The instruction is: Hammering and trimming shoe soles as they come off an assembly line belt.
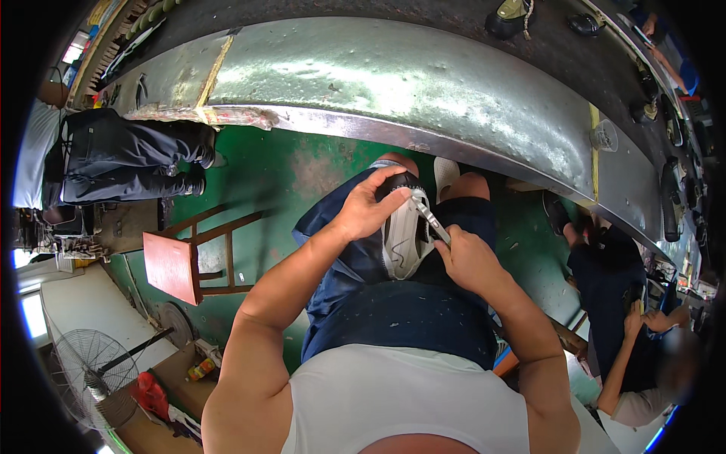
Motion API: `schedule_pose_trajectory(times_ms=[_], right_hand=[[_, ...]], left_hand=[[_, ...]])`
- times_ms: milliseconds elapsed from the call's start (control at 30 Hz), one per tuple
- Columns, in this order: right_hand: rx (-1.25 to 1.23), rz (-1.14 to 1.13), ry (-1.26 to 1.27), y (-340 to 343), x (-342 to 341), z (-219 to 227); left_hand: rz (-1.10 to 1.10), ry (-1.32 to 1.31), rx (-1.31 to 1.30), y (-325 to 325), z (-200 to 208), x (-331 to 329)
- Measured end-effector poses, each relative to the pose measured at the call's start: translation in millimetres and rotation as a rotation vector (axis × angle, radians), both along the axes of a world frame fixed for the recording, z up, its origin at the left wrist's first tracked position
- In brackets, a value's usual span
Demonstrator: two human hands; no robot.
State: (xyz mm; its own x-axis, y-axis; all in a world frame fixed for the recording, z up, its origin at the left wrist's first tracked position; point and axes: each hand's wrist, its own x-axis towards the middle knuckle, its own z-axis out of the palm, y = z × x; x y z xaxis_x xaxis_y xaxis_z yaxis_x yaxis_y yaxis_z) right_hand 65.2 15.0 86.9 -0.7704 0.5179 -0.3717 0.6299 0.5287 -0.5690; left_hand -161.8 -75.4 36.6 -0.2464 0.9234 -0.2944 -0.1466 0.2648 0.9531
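A shoe upper (pixel 402 238), pale with a dark end and a thin dark squiggle, rests over my lap. My left hand (pixel 367 206) is closed around its far end, thumb on the top and fingers over the dark part. My right hand (pixel 467 256) grips slim silver metal pliers (pixel 430 219). Their tip meets the upper's edge beside my left thumb; whether the jaws are closed on it is too small to tell. The lower side of the upper is hidden against my dark blue clothing.
A dented metal-covered bench (pixel 325 76) runs across in front of me. Dark shoes (pixel 586 24) lie along its far side. A red-topped stool (pixel 171 266) and a fan (pixel 92 378) stand left. Co-workers (pixel 125 155) are on both sides; one sits close at right.
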Motion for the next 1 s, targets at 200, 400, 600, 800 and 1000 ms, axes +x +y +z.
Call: schedule_pose_trajectory(times_ms=[200,400,600,800,1000], right_hand=[[-0.036,0.033,0.01,7,1,-7],[0.031,-0.031,0.241,-2,-2,-43],[0.121,-0.001,0.1,-5,4,-15],[-0.547,-0.023,-0.071,23,-3,30],[-0.021,-0.052,0.142,12,-32,-5]], left_hand=[[-0.022,0.076,0.077,2,0,-1],[-0.083,0.117,0.144,-4,-2,-13],[-0.024,0.053,0.066,-4,2,-3],[0.007,0.014,-0.011,4,11,-3],[-0.095,0.004,0.005,2,3,-12]])
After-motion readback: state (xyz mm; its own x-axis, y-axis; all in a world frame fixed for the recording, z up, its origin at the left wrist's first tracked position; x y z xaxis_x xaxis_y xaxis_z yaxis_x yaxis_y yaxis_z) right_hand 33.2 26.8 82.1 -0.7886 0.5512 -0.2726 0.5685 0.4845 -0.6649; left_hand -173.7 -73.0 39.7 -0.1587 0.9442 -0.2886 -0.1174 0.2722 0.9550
